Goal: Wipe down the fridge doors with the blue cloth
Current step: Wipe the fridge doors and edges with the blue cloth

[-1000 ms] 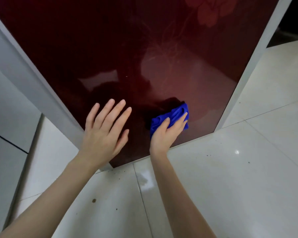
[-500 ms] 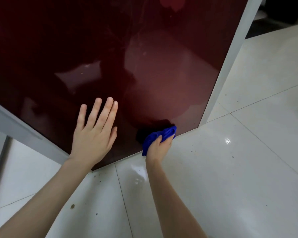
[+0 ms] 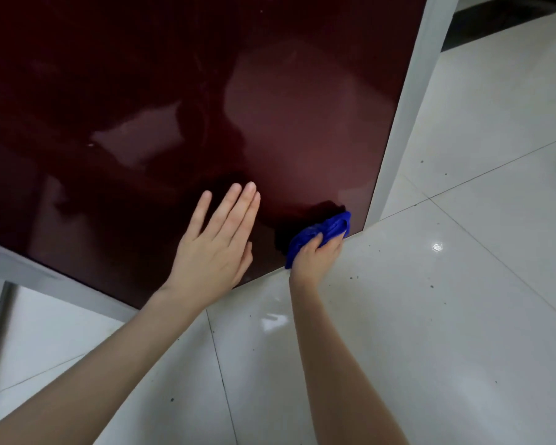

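The right hand [image 3: 318, 256] clenches the blue cloth [image 3: 323, 231] against the fridge door [image 3: 174, 91]'s bottom corner; beside its fingers, the left hand [image 3: 211, 252] rests flat, fingers straight.

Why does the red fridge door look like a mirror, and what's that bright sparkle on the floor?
Head view: the glossy fridge door mirrors pale patches of the room, with a dark patch just above the blue cloth. Head view, lower right: the sparkle is a light glaring off the shiny floor tile.
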